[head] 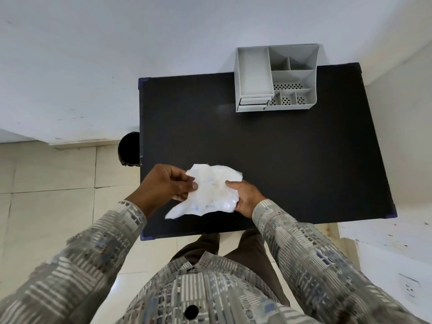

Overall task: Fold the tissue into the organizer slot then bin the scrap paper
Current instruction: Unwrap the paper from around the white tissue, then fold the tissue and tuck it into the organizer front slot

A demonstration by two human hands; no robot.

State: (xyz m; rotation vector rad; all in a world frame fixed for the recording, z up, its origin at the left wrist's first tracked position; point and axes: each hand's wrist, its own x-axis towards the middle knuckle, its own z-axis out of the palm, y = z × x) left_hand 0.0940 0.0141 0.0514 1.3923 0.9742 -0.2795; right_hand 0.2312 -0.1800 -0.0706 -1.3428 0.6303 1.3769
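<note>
Both hands were on it: the left hand (167, 183) pinched the left edge of the crumpled white paper (208, 191), thumb on top, while the right hand (244, 195) gripped its right side, fingers closed. The sheet hung just above the near edge of the black table (280, 160). The grey organizer (277, 78) stood at the far right corner, well apart. A dark bin (128, 148) sat on the floor just beside the table's left edge.
</note>
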